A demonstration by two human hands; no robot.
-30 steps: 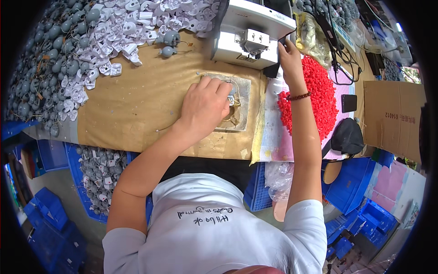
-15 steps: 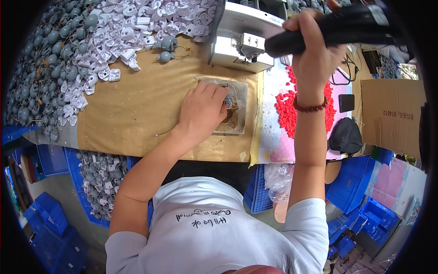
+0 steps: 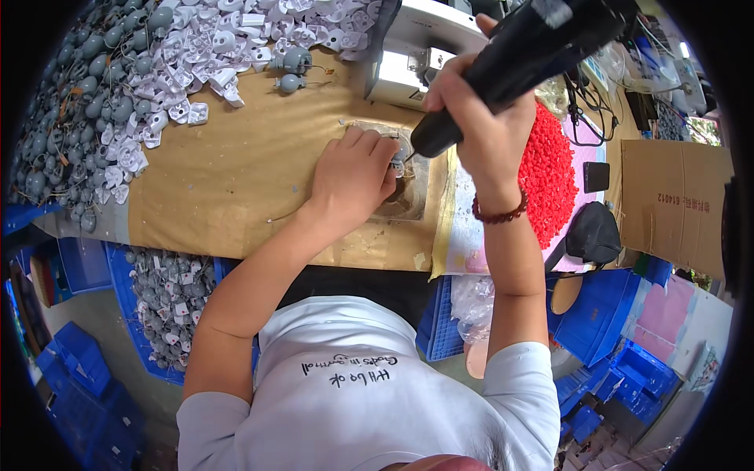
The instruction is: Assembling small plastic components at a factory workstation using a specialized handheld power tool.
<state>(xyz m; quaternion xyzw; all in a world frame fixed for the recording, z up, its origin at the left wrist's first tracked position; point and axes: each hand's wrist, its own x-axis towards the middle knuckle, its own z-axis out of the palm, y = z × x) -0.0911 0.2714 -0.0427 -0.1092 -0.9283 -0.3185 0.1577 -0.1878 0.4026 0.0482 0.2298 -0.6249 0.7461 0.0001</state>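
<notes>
My left hand (image 3: 353, 177) has its fingers bent round a small round grey part (image 3: 401, 147), partly hidden by them, at a square plate (image 3: 418, 196) on the table. My right hand (image 3: 491, 133) grips a black electric screwdriver (image 3: 538, 59), tilted so its thin bit points down and left. The bit's tip is at the grey part, beside my left fingertips; whether it touches cannot be made out. Two loose grey round parts with wires (image 3: 290, 82) lie farther off on the brown table cover (image 3: 236, 173).
Grey round parts (image 3: 94, 67) and white plastic pieces (image 3: 236, 39) are heaped at the far left. A white metal device (image 3: 400, 74) stands behind the plate. Small red pieces (image 3: 546, 177) are piled at right, near a black phone-like object (image 3: 596, 177) and a cardboard box (image 3: 671, 204).
My right hand has brought the screwdriver left and down, from above the white device to the grey part. My left hand has stayed almost in place.
</notes>
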